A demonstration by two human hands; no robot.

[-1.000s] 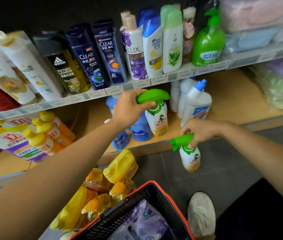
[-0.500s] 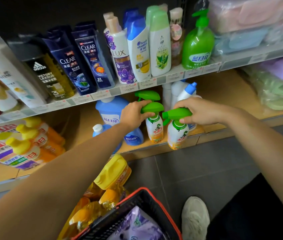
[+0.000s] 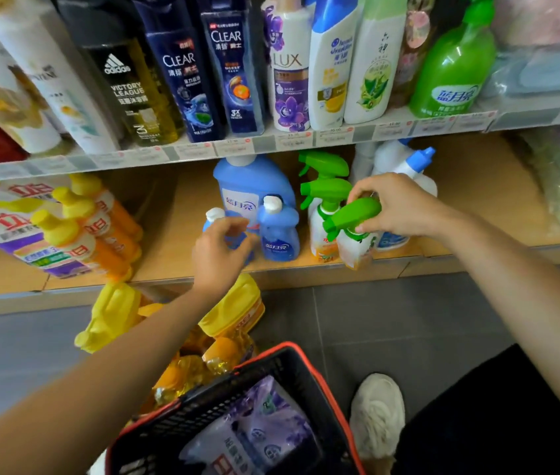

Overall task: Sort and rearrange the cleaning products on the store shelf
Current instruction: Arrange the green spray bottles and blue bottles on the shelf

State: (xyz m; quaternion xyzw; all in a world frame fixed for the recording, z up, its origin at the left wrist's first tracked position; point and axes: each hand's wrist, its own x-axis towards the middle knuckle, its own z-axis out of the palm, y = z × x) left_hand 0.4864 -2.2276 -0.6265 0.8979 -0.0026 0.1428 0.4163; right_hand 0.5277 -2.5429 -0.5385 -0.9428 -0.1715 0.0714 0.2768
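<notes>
Spray bottle (image 3: pixel 353 241), green-triggered, white-bodied, gripped by right hand (image 3: pixel 396 207); left hand (image 3: pixel 218 252) spread.

bare lower shelf (image 3: pixel 470 200) at right, blue bottles (image 3: pixel 254 193) crowding left

Glossy plastic seen on green spray bottle (image 3: pixel 353 231) and blue detergent bottles (image 3: pixel 278 231). Lower shelf board (image 3: pixel 477 200) finished in smooth matt wood look. Floor tiles (image 3: pixel 391 320) grey, matt. Basket (image 3: pixel 203 413) moulded of black plastic mesh.
</notes>
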